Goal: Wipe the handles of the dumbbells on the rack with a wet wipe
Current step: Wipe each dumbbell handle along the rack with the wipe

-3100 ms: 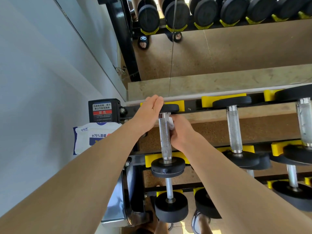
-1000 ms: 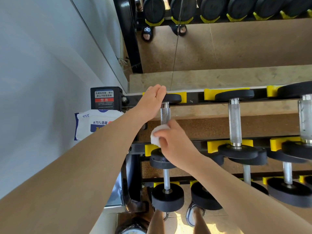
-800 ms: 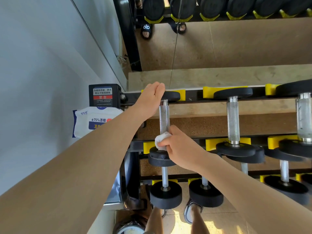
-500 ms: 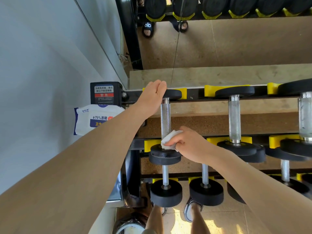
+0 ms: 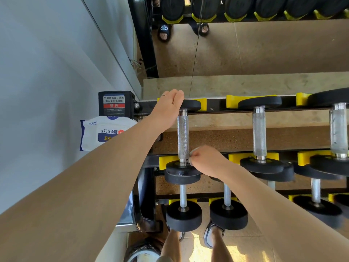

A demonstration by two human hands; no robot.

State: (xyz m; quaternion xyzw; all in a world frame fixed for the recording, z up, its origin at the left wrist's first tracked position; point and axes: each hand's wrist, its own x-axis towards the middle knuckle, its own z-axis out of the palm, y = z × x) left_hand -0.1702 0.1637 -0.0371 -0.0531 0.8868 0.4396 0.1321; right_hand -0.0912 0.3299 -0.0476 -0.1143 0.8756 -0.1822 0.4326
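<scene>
The leftmost dumbbell on the top tier has a knurled steel handle (image 5: 182, 135) between black round heads. My left hand (image 5: 167, 108) rests on its far head (image 5: 191, 104), fingers laid over it. My right hand (image 5: 206, 160) is at the near end of that handle, just right of it, fingers curled round a white wet wipe (image 5: 193, 152) of which only a sliver shows. Two more top-tier handles, the second handle (image 5: 259, 133) and the third handle (image 5: 339, 131), lie to the right.
The black rack (image 5: 151, 161) has yellow cradles (image 5: 234, 100) and a lower tier of smaller dumbbells (image 5: 184, 214). A pack of alcohol wipes (image 5: 100, 134) lies at the rack's left end under a warning label (image 5: 113, 104). A grey wall runs on the left, a mirror behind.
My right hand slid the wipe down the first handle from its upper part to its near end and moved to the handle's right side. My left hand stayed on the far head.
</scene>
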